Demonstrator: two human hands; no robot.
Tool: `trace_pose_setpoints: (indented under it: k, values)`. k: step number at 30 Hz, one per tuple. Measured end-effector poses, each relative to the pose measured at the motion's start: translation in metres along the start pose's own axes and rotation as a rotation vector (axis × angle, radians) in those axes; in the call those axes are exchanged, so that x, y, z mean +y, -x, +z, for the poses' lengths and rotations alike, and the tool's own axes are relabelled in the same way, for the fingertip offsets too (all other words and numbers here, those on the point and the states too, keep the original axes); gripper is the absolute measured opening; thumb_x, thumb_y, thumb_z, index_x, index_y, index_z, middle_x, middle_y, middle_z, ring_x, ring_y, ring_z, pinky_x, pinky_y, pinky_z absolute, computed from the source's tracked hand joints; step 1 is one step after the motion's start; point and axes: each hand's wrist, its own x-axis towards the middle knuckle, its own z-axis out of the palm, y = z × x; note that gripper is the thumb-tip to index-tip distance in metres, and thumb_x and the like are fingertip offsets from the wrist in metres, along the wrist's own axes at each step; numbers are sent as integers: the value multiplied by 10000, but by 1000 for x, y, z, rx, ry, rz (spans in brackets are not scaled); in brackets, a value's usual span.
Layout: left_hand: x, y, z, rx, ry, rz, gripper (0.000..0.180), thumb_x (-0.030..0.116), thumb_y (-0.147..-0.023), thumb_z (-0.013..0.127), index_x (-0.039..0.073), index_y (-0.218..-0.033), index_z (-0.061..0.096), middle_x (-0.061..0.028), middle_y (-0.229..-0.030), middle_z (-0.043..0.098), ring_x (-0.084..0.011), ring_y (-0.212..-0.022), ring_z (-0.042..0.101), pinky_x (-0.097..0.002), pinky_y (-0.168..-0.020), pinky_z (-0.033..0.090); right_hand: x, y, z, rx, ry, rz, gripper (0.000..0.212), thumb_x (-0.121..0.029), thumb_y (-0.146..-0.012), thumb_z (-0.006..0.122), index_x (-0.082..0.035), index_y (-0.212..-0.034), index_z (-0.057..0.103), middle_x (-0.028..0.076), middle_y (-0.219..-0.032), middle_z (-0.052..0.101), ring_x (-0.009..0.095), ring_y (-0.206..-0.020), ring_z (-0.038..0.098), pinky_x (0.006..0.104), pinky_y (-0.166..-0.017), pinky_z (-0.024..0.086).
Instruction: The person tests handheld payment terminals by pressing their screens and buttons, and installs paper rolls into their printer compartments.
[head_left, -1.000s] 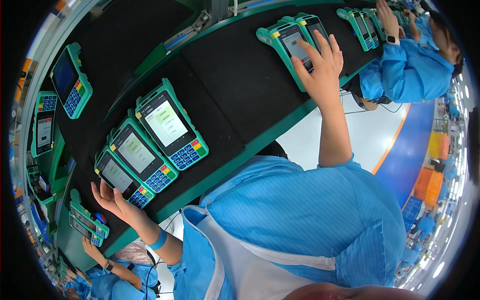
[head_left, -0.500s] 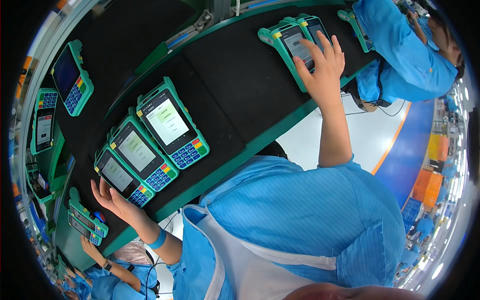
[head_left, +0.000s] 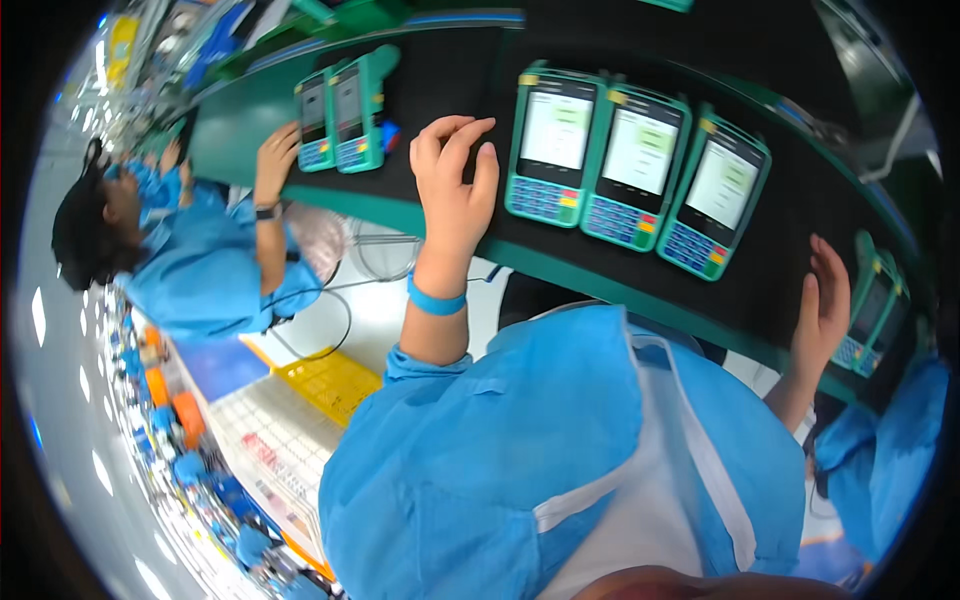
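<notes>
Left hand (head_left: 455, 185), observed remotely through my head camera: fingers loosely curled, thumb and forefinger parted, grasping nothing. I find it just left of the middle row of handheld terminals (head_left: 637, 165); whether it touches the table (head_left: 440, 85) I cannot tell. Right hand (head_left: 825, 300): fingers extended and close together, thumb apart, released, with nothing visible in its grasp. It lies between the middle row and the right-end terminals (head_left: 872, 312); contact with the latter I cannot tell.

Writing: each lit screen in the middle row bears a pale page with a greenish patch and small lines, too blurred for me to read.

Counts: three green-cased terminals stand side by side on the table's black surface, each with one blue keypad and a few coloured keys. A left-hand pair (head_left: 355, 115) makes two more, with one co-worker's hand (head_left: 278, 155) just beside it. The right-end group overlaps and is blurred, preventing a sure count. One blue wristband (head_left: 437, 293) encircles my left wrist.
</notes>
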Motion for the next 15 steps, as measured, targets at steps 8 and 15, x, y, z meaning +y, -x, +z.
trace_pose_setpoints:
  k: [8,15]
  values:
    - [-91,3,-73,336,-647,-76,314,177,-765,645,143,-1077,673,-126,-1126,539,-322,-1072,462,-437,-902,350,-16,-4,68,-228,-156,117,222,-66,-907,526,3,-1116,557,97,-1106,577,150,-1005,543,273,-894,428]
    - [-117,-13,-88,216,-712,-158,277,313,-797,639,227,-1056,686,-107,-1232,507,-333,-1250,369,-516,-1000,245,-7,-10,85,-93,-357,144,109,-136,-941,457,-32,-923,482,106,-1023,568,146,-907,516,287,-844,426]
